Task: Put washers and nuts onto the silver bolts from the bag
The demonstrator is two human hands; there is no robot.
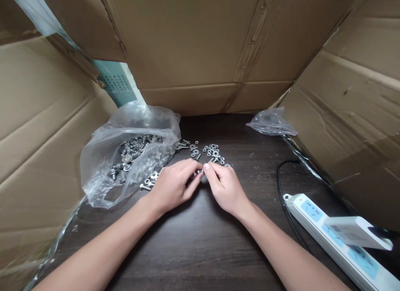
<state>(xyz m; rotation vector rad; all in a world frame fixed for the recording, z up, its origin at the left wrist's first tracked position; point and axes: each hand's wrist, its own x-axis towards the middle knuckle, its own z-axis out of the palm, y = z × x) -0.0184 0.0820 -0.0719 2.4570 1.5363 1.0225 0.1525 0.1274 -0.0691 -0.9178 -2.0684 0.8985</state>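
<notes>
My left hand and my right hand meet at the fingertips over the dark table. Between them is a small metal piece, mostly covered by the fingers, so its exact kind is unclear. Both hands are closed in a pinch around it. Just beyond the fingers lie loose nuts and washers and several bolts. More bolts rest to the left of my left hand. An open clear plastic bag at the left holds many metal fasteners.
Cardboard walls enclose the table at the back and both sides. A small clear bag lies at the back right. On the right is a white power strip with a plugged-in adapter and a black cable.
</notes>
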